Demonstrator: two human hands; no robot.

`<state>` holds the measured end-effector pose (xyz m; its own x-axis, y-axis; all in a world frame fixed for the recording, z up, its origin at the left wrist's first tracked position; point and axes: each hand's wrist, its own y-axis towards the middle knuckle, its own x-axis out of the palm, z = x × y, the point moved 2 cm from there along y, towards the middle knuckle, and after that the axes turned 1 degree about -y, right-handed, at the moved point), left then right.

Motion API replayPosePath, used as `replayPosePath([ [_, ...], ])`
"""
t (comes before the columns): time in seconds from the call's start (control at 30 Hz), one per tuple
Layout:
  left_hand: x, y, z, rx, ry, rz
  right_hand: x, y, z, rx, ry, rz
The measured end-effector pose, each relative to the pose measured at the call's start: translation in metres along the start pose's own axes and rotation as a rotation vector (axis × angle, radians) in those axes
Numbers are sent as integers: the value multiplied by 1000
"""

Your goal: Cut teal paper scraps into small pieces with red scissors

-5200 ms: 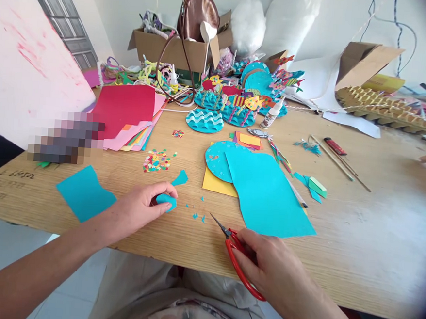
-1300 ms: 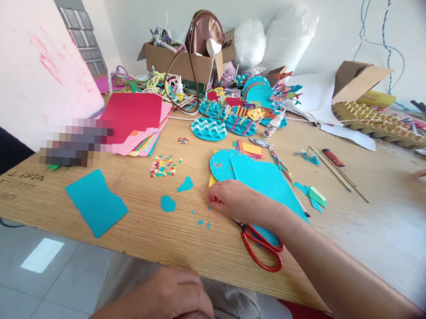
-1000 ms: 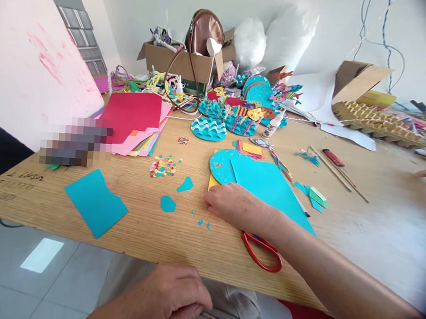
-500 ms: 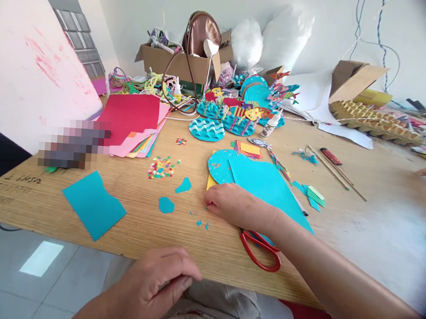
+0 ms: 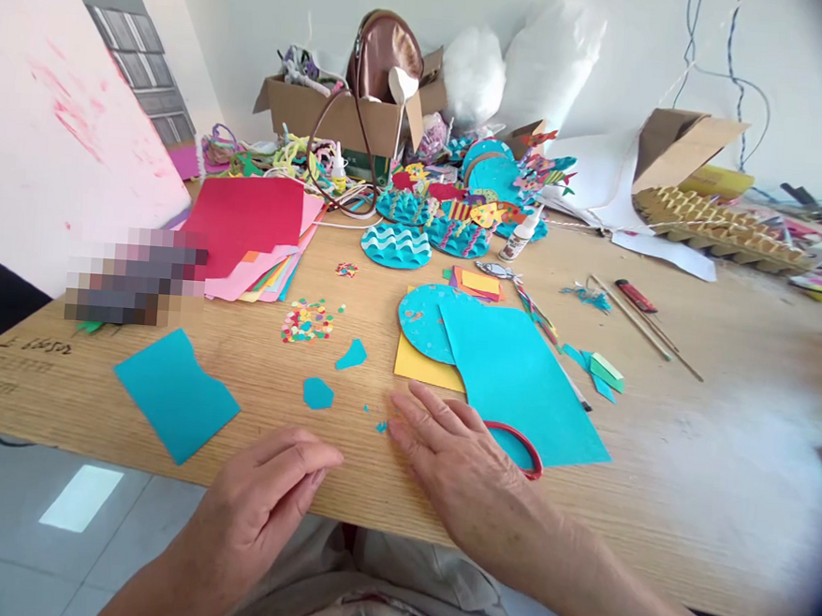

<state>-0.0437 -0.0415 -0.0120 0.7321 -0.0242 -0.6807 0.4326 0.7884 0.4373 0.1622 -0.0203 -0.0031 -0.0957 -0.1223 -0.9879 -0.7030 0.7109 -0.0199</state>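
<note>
My right hand lies on the table with its fingers stretched out flat, beside tiny blue paper scraps. Partly under it, red-handled scissors rest on a large blue sheet. My left hand is at the table's front edge, fingers bent and pressed together, with nothing visible in them. Beyond the hands are two small blue paper pieces. A blue sheet with a curved cut lies to the left. The large sheet overlaps a blue disc and yellow paper.
Colored dots are scattered mid-table. A stack of colored paper lies back left. Behind stand decorated blue discs, a glue bottle and a cardboard box. On the right are sticks and a red cutter.
My right hand has drawn back toward me and opened flat, now covering part of the scissors. Fewer scraps show beside it. My left hand has moved up and left onto the table edge.
</note>
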Motion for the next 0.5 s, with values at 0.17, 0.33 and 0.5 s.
replayPosePath([
  [0.17, 0, 2, 6, -42, -61, -2, -4, 6, -5, 9, 73, 7],
  [0.33, 3, 2, 12, -84, -157, -29, -3, 25, -4, -9, 22, 43],
  [0.5, 4, 0, 11, -129, -207, -35, 0, 16, -5, -5, 6, 28],
])
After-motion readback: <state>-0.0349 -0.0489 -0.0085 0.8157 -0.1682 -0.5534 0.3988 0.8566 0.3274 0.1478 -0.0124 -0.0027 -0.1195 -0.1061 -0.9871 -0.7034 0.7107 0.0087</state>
